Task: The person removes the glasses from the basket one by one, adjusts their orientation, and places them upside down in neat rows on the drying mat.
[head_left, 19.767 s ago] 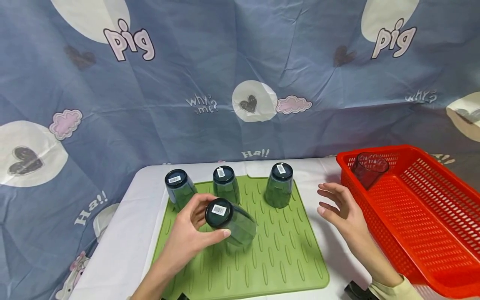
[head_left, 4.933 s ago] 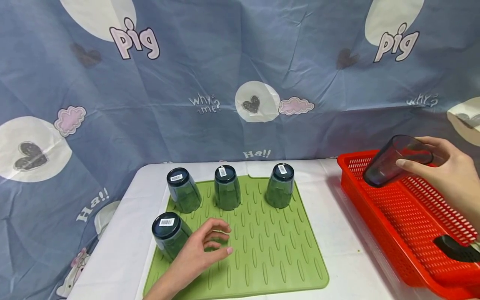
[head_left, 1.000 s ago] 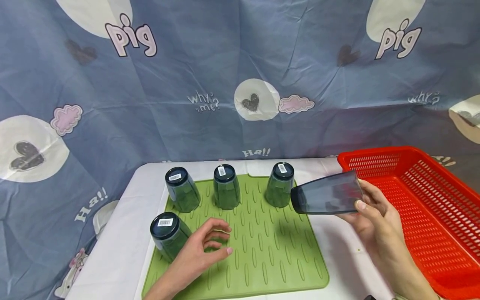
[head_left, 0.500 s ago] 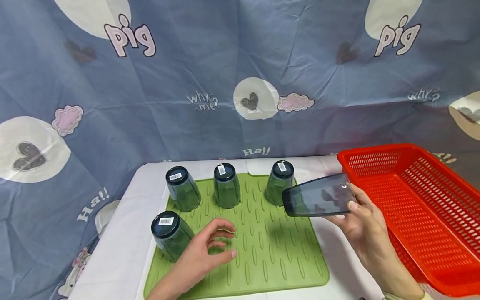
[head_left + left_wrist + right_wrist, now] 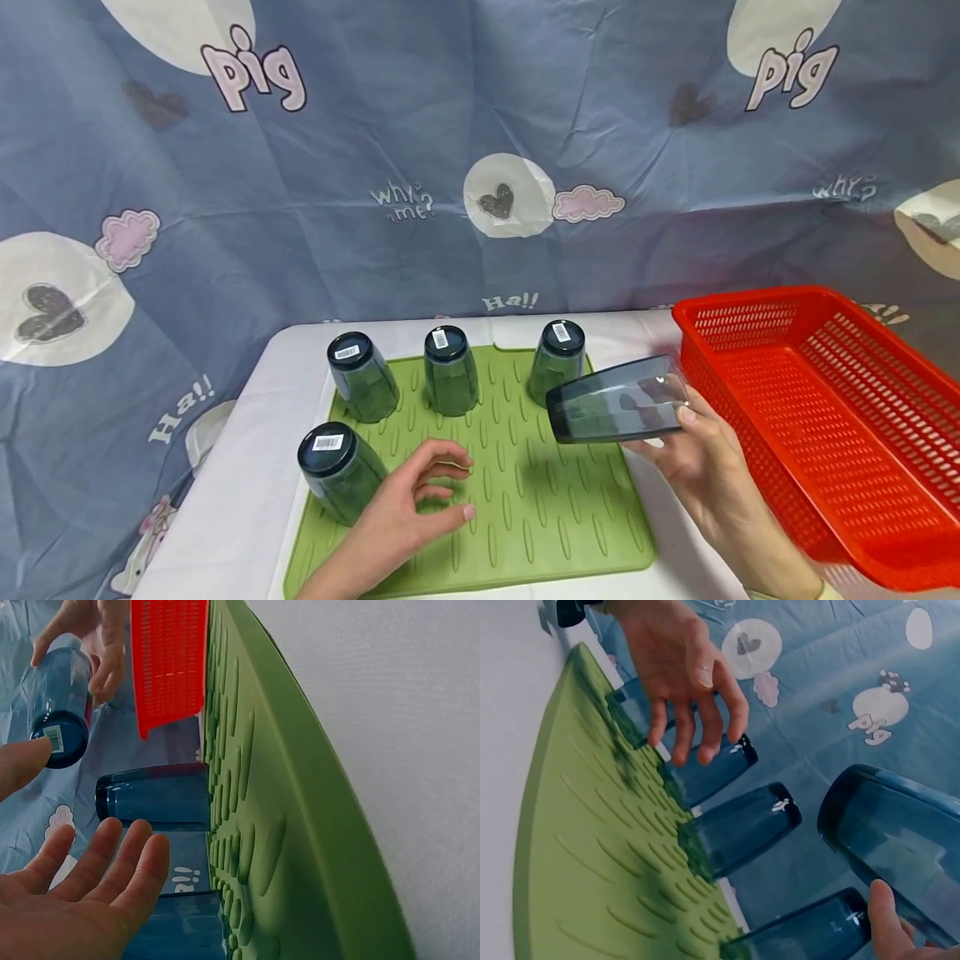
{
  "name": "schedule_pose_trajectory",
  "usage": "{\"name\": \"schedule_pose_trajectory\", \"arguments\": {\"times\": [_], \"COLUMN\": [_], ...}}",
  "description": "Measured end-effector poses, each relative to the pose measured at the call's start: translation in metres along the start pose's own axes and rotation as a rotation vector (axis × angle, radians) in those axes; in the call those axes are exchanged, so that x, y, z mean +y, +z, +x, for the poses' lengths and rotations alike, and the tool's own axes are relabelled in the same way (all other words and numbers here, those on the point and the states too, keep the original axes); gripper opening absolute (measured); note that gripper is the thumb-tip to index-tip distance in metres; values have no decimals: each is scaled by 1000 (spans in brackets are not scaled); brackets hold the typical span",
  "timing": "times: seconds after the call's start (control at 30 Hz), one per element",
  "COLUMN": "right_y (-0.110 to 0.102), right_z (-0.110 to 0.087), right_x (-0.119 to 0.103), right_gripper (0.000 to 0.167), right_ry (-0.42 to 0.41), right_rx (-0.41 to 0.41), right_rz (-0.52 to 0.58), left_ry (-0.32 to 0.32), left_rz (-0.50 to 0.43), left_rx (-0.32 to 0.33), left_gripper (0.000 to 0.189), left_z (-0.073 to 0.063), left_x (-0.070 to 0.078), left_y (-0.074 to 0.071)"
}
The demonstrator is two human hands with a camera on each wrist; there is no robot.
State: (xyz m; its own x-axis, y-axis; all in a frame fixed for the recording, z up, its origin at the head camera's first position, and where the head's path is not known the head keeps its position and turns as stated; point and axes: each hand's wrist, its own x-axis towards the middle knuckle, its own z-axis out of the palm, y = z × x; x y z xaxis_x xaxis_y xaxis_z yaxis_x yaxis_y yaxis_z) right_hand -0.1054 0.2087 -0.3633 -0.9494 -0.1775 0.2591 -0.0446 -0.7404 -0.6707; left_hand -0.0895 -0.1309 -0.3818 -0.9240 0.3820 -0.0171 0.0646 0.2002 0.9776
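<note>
My right hand (image 5: 712,471) grips a dark blue-grey drinking glass (image 5: 618,400) near its rim, tilted sideways with its thick base pointing left. The glass is held above the right part of a green ribbed drying mat (image 5: 525,533). Over the mat's left half hovers my left hand (image 5: 408,508), its fingers loosely bent and holding nothing. Close by it, an upside-down glass (image 5: 341,475) stands at the mat's left. Along the back edge stand more upturned glasses: one at left (image 5: 363,379), one in the middle (image 5: 452,375) and one at right (image 5: 557,362), partly covered by the held glass.
A red slotted plastic basket (image 5: 847,442) stands on the right with nothing visible inside. White cloth (image 5: 225,517) covers the table under the mat. A blue printed curtain (image 5: 420,150) hangs right behind the table.
The right hand has lifted the last glass out of the red basket and carried it left over the mat. Earlier, the left hand set its glass upside down at the mat's left.
</note>
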Motion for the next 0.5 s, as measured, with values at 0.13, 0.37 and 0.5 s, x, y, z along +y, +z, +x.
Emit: {"name": "schedule_pose_trajectory", "arguments": {"times": [0.13,0.37,0.5], "right_y": [3,5,7], "right_z": [0,-2,-3], "right_x": [3,7,10], "right_gripper": [36,37,38], "right_ry": [30,38,33], "right_rx": [53,12,-9], "right_rz": [0,3,14], "left_ry": [4,9,-10], "left_rz": [-19,-47,-72], "left_rx": [3,19,26], "left_gripper": [50,51,55], "left_z": [0,1,2], "left_x": [2,4,5], "left_y": [0,2,5]}}
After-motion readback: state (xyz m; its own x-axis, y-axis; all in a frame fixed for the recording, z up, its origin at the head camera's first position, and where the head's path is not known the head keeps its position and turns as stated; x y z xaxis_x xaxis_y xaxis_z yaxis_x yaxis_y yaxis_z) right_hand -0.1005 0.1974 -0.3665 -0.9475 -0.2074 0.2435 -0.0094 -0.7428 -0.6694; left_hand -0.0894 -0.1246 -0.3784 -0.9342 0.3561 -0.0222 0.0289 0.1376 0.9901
